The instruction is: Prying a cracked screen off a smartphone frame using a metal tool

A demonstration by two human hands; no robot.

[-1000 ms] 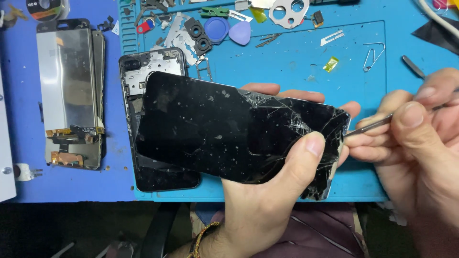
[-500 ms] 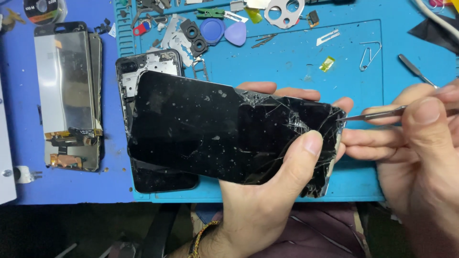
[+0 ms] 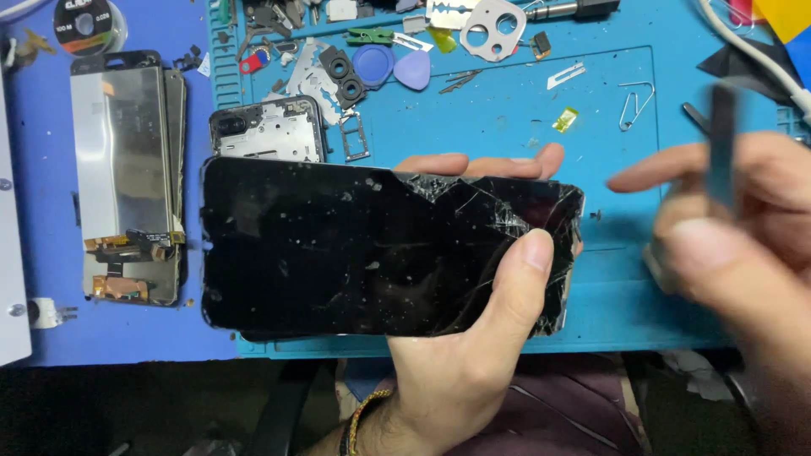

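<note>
Head view, looking down on a blue work mat [image 3: 591, 152] laid on the table. The left hand [image 3: 473, 355] holds a black phone screen [image 3: 363, 253] flat and lengthwise over the near edge of the mat, thumb pressed on the glass face at its right end, the other fingers [image 3: 473, 165] wrapped round the far edge from beneath. The glass is badly cracked at that right end; the left two thirds look intact apart from specks. The right hand [image 3: 743, 228] is blurred, just right of the screen and apart from it, fingers closed round a thin dark flat tool [image 3: 722, 143] that stands roughly upright. Its tip cannot be made out.

Beyond the screen, a bare phone frame [image 3: 270, 131] lies on the mat, partly hidden by the screen. On the left sits a metal-backed display panel [image 3: 127, 186] with orange flex ends at its near end. At the far edge of the mat are two blue picks [image 3: 393, 67], camera lens rings [image 3: 342, 76], a metal camera bezel [image 3: 490, 29] and a paper clip [image 3: 634, 101].

Judgement: the work in hand appears to be prying at the cracked end. To do it well, the tool should enter flat along the seam at the right edge, shallow, with the left thumb kept back from the fractured zone. Loose shards are the chief hazard; light leverage is advised.
</note>
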